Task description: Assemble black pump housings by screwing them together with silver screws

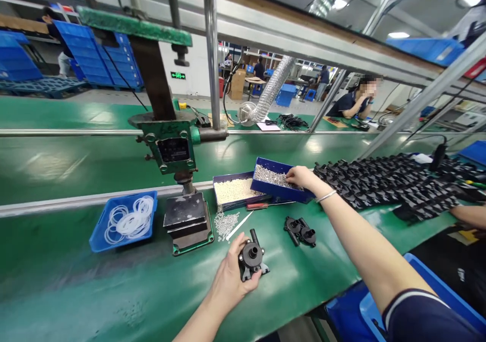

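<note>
My left hand [231, 273] is closed around a black plastic pump housing [251, 257] that rests on the green bench near the front edge. My right hand [300, 177] reaches forward into a tilted blue tray [266, 185] of small silver parts, its fingers bent down into them; what they pinch is hidden. A second black housing part [299, 230] lies on the bench between my two arms. A small heap of silver parts [225, 224] and a thin white stick lie just beyond my left hand.
A hand press [178, 180] with a black base plate stands left of centre. A blue tray of white rings [125, 220] lies at the left, a tray of white beads [232, 191] behind. Many black housings [387, 182] are stacked at right. A seated person works beyond the conveyor.
</note>
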`<state>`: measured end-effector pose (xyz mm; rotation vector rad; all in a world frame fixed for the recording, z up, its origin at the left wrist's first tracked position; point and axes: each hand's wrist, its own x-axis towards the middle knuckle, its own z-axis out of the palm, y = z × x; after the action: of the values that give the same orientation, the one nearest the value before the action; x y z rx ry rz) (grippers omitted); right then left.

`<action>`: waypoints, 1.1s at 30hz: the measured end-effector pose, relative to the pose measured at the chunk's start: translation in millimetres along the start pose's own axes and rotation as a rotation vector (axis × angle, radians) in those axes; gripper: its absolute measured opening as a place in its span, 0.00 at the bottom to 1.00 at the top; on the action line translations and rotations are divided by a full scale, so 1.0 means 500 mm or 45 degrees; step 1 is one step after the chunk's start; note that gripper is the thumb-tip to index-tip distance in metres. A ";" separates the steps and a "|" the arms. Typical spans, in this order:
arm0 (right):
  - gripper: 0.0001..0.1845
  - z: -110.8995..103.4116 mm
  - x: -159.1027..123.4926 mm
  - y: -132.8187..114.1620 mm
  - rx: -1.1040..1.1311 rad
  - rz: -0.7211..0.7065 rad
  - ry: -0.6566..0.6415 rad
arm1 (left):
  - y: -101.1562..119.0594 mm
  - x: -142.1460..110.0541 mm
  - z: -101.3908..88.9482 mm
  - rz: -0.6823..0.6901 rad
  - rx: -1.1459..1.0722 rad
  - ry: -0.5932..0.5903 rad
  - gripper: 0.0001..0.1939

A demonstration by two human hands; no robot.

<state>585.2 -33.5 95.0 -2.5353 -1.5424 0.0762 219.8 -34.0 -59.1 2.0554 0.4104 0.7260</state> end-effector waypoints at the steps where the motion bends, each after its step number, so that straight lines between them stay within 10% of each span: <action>1: 0.11 0.012 0.007 0.005 0.019 -0.010 -0.032 | 0.000 0.001 -0.001 0.002 0.023 -0.004 0.45; 9: 0.10 0.046 -0.001 0.031 0.182 0.022 -0.012 | 0.026 0.011 -0.021 0.026 0.141 -0.078 0.30; 24: 0.05 0.024 -0.013 0.004 0.372 0.005 0.127 | 0.027 0.015 -0.019 0.032 0.114 -0.063 0.30; 29: 0.10 -0.017 -0.108 -0.068 0.590 -0.062 0.169 | 0.028 0.012 -0.018 0.036 0.101 -0.080 0.32; 33: 0.07 -0.001 -0.262 -0.171 0.691 -0.494 -0.109 | 0.026 0.012 -0.016 0.052 0.084 -0.068 0.33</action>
<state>449.6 -111.0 104.2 -1.8147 -1.7259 0.4829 219.6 -32.7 -42.6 2.1460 0.3674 0.6887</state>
